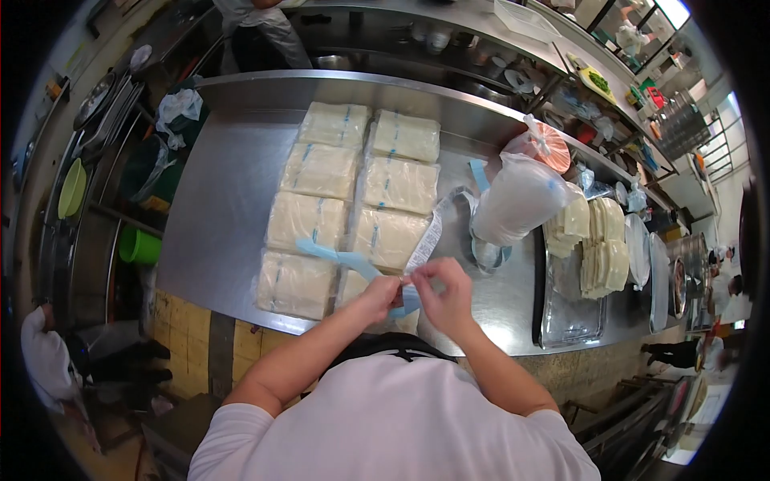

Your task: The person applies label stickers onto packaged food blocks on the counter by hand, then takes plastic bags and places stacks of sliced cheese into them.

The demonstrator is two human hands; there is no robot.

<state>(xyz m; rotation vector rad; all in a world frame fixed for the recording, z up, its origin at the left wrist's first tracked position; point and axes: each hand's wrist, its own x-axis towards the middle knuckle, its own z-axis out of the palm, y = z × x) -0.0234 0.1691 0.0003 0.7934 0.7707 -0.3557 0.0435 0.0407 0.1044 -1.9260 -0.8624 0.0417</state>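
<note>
My left hand (382, 298) is closed around a light blue backing strip (346, 258), whose loose end trails left over the packs. Close beside it, my right hand (446, 301) pinches at the end of a white printed label strip (429, 236). This strip curls away across the steel table (220, 192) in a loop. Beneath and ahead of my hands lie two columns of clear-wrapped packs of pale flat sheets (321, 170), several with a thin blue-marked label across them. The nearest packs are partly hidden by my hands.
Right of the labels stands a full whitish plastic bag (520, 199), with a bag of orange contents (549, 148) behind it. Stacked pale slices (603, 248) rest by a dark tray (571, 309). A raised steel edge (337, 76) runs along the back. Another person (261, 36) stands beyond it.
</note>
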